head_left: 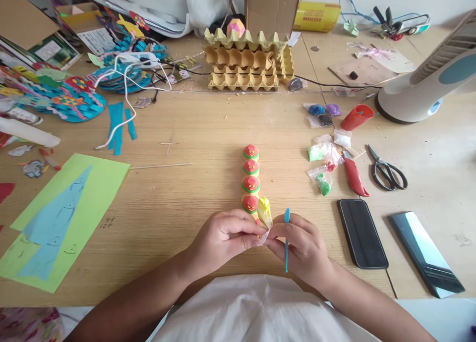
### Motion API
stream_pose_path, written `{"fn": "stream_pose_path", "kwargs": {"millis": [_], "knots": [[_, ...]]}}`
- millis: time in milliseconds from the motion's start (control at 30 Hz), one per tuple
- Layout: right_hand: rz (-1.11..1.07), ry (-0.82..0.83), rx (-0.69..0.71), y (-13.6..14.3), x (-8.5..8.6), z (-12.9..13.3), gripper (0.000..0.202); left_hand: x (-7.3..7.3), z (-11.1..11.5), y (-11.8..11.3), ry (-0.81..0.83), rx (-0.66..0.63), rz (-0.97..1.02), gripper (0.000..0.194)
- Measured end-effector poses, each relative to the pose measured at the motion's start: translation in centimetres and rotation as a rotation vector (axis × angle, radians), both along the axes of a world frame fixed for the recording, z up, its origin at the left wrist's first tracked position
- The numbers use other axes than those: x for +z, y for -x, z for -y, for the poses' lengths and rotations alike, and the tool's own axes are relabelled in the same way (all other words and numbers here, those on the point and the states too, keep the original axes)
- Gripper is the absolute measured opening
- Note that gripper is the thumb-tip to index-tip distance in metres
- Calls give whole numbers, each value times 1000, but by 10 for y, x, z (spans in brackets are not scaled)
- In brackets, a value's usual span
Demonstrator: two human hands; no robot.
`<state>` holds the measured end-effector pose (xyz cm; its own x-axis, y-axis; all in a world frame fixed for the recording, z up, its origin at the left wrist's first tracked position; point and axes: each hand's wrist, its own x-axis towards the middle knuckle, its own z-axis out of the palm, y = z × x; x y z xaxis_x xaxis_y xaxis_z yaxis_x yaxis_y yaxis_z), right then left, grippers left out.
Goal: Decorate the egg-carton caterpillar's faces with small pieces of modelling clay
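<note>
Both hands meet near the table's front edge around a small clear plastic bag (265,210) with something yellow inside. My left hand (230,235) pinches the bag's twisted lower end from the left. On the other side, the fingertips of my right hand (299,240) grip the same end, and a thin blue modelling tool (286,238) is tucked between its fingers, upright in view. Just beyond the hands runs a row of several yellow bumps topped with red domes (250,185), with green rims and small faces. The nearest part of the row is partly hidden by my left hand.
Right: bagged clay (324,186), a red cup (357,117), a red cutter (356,177), scissors (386,171), a phone (362,233), a dark glossy slab (427,253). Left: green paper with a blue shape (100,183). Back: egg cartons (243,78) and a cable. Far right: a white appliance (412,96).
</note>
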<state>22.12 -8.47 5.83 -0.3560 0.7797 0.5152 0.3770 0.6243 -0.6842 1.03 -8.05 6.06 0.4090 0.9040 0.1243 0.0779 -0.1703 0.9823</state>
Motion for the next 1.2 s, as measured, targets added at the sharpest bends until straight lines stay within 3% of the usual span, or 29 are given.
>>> {"fn": "stream_pose_path", "kwargs": {"millis": [367,533,700,1000,1200], "knots": [[2,21,16,2,-3,0,4,2,0,-4,-257,60,-113,17],[-141,212,83,4,-1,1,8,3,0,-5,-405,124,-172,17],[-198,366,118,6,1,3,13,5,-1,-6,-408,173,-167,15],[-96,51,92,6,-12,11,18,3,4,-9,-477,114,-189,15],[-59,-31,60,7,-11,13,22,2,8,-10,-477,120,-170,15]]}}
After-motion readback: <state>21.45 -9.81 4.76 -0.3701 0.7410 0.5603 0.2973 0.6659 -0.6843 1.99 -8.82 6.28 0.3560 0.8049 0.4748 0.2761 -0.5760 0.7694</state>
